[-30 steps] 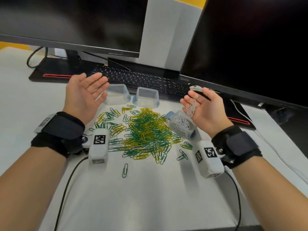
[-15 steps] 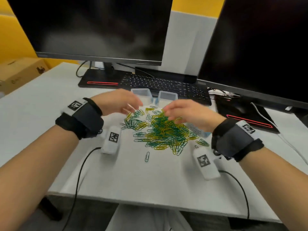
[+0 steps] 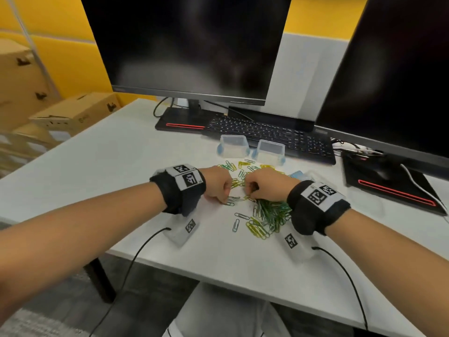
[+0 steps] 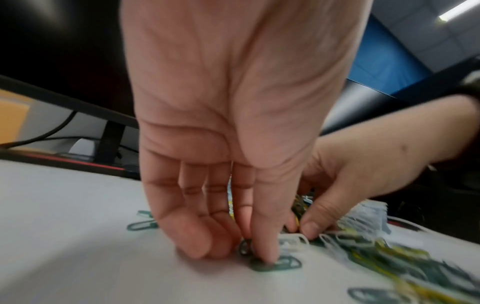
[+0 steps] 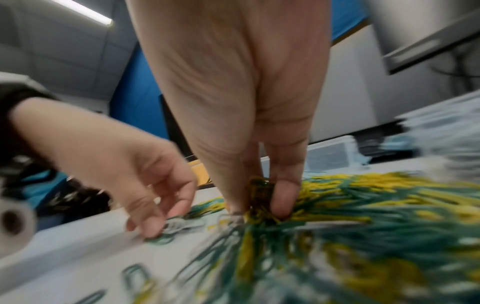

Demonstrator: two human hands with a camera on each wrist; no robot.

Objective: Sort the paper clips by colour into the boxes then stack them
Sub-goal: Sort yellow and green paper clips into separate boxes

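A pile of green, yellow and white paper clips (image 3: 269, 212) lies on the white table (image 3: 121, 166). Two clear boxes (image 3: 232, 143) (image 3: 270, 149) stand behind it, and a third box (image 3: 301, 175) shows partly behind my right wrist. My left hand (image 3: 224, 199) is at the pile's left edge; in the left wrist view its thumb and forefinger pinch a green clip (image 4: 245, 247) against the table. My right hand (image 3: 251, 195) is beside it, and its thumb and finger pinch a small bunch of yellow and green clips (image 5: 261, 191).
A black keyboard (image 3: 267, 132) and two dark monitors (image 3: 189, 45) stand behind the boxes. A black monitor base with a red stripe (image 3: 388, 188) is at the right. Sensor cables (image 3: 136, 259) run off the table's front edge. Cardboard boxes (image 3: 73, 110) are stacked at the left.
A second ago both hands were raised palm up, the right with white clips on it. They turned over, came down onto the pile and now pinch clips at its near left edge.
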